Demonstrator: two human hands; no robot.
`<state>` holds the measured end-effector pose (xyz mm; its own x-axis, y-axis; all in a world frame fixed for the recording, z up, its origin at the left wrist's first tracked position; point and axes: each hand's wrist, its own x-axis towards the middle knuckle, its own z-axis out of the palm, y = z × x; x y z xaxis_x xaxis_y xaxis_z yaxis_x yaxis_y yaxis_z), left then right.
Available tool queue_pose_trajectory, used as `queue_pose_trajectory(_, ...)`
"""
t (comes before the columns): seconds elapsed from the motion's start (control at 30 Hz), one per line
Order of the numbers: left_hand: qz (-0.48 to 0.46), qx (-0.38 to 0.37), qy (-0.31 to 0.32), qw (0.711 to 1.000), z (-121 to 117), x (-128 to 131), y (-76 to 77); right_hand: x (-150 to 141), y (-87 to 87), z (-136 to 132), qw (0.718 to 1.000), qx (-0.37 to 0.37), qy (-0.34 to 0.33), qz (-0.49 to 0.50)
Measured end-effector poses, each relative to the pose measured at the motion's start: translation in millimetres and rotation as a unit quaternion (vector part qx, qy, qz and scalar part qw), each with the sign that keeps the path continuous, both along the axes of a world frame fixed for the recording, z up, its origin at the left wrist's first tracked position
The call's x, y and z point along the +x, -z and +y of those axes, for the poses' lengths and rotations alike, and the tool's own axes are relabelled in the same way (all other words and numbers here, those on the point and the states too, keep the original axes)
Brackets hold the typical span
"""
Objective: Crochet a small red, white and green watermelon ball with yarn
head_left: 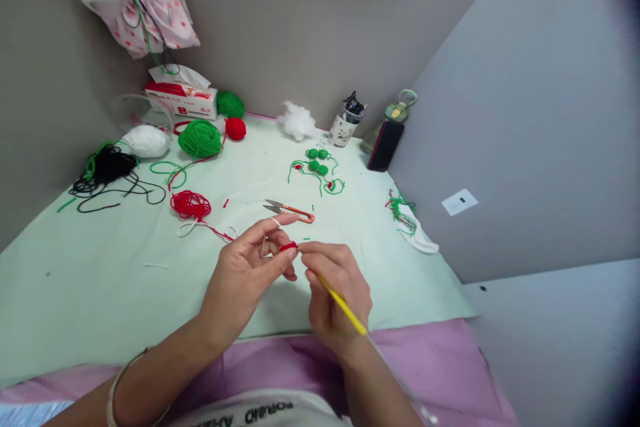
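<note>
At the far left of the bench [100,293], from where I stand, lies a loose tangle of black yarn [111,165]. Right of it sits a white yarn ball [147,141], followed by a flat coil of red yarn [190,204], nearer, and a green yarn ball [200,139], farther back.

The left hand [243,273] is raised over the near middle of the bench. Its thumb and fingers are closed in a pinch on a small red yarn piece [289,247]; the index finger is extended to the right, with a white strand [275,221] looped over it. The red piece is positioned between the two hands. Just beyond it lie the orange-handled snips [305,216], blades to the left. Farther back rests a group of small green yarn pieces [318,167].

The right hand [340,293] is closed around a slim yellow-handled tool [345,305]. The tool's tip end is at the red piece; I cannot tell the tip's shape. At far right, a dark phone [386,145] leans upright against a bottle [399,111]. Nearer lie green and red yarn scraps [401,215].
</note>
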<state>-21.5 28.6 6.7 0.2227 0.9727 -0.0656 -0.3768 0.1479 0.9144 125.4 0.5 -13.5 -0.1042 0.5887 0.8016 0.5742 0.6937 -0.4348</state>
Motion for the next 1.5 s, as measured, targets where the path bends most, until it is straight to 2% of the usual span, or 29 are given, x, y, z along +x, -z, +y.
queue_pose_trajectory(0.1,-0.045,-0.015,0.001,0.999,-2,1,-2.2,-2,8.6,0,0.996,0.045,0.061,-0.057)
queue_pose_trajectory(0.2,-0.121,-0.105,0.095,0.982,2,-1,-2.2,-2,11.8,0,0.995,0.053,0.072,-0.045)
queue_pose_trajectory(0.27,-0.155,-0.169,0.135,0.964,7,-3,-1.2,0,8.2,0,0.998,0.003,0.039,0.046)
queue_pose_trajectory(0.33,-0.165,-0.185,0.128,0.96,9,-5,-0.6,2,2.0,1,0.981,-0.067,-0.003,0.183)
queue_pose_trajectory(0.4,-0.158,-0.16,0.107,0.968,9,-4,-1.3,3,-3.1,4,0.946,-0.127,-0.05,0.293)
queue_pose_trajectory(0.47,-0.137,-0.119,0.097,0.979,6,-2,-2.8,2,-4.7,6,0.928,-0.164,-0.084,0.324)
queue_pose_trajectory(0.53,-0.111,-0.087,0.086,0.986,2,2,-3.9,0,-3.1,7,0.937,-0.172,-0.077,0.294)
queue_pose_trajectory(0.63,-0.096,-0.075,0.059,0.991,0,6,-2.3,-2,2.2,5,0.971,-0.126,-0.014,0.203)
queue_pose_trajectory(0.73,-0.12,-0.114,0.082,0.983,4,6,1.9,-2,5.2,2,0.995,-0.038,0.023,0.088)
queue_pose_trajectory(0.8,-0.138,-0.16,0.114,0.971,8,3,3.8,0,4.1,3,0.995,-0.028,0.017,0.099)
queue_pose_trajectory(0.87,-0.152,-0.182,0.12,0.964,11,0,3.7,2,1.5,5,0.975,-0.073,-0.006,0.209)
queue_pose_trajectory(0.93,-0.155,-0.168,0.102,0.968,12,-1,2.1,2,-1.0,8,0.936,-0.136,-0.04,0.322)
queue_pose_trajectory(0.97,-0.152,-0.151,0.095,0.972,11,-1,1.1,2,-1.7,9,0.922,-0.159,-0.058,0.348)
queue_pose_trajectory(1.13,-0.112,-0.105,0.096,0.983,5,2,-0.5,0,-0.3,11,0.921,-0.202,-0.07,0.327)
queue_pose_trajectory(1.23,-0.108,-0.109,0.111,0.982,6,1,0.5,2,-0.2,13,0.886,-0.24,-0.094,0.386)
queue_pose_trajectory(1.3,-0.11,-0.111,0.114,0.981,7,-1,0.1,4,-1.9,13,0.873,-0.254,-0.108,0.403)
queue_pose_trajectory(1.4,-0.096,-0.104,0.109,0.984,6,-4,-1.2,5,-4.5,9,0.889,-0.238,-0.103,0.379)
queue_pose_trajectory(1.5,-0.063,-0.068,0.074,0.993,5,-3,-0.9,4,-2.8,2,0.946,-0.172,-0.048,0.271)
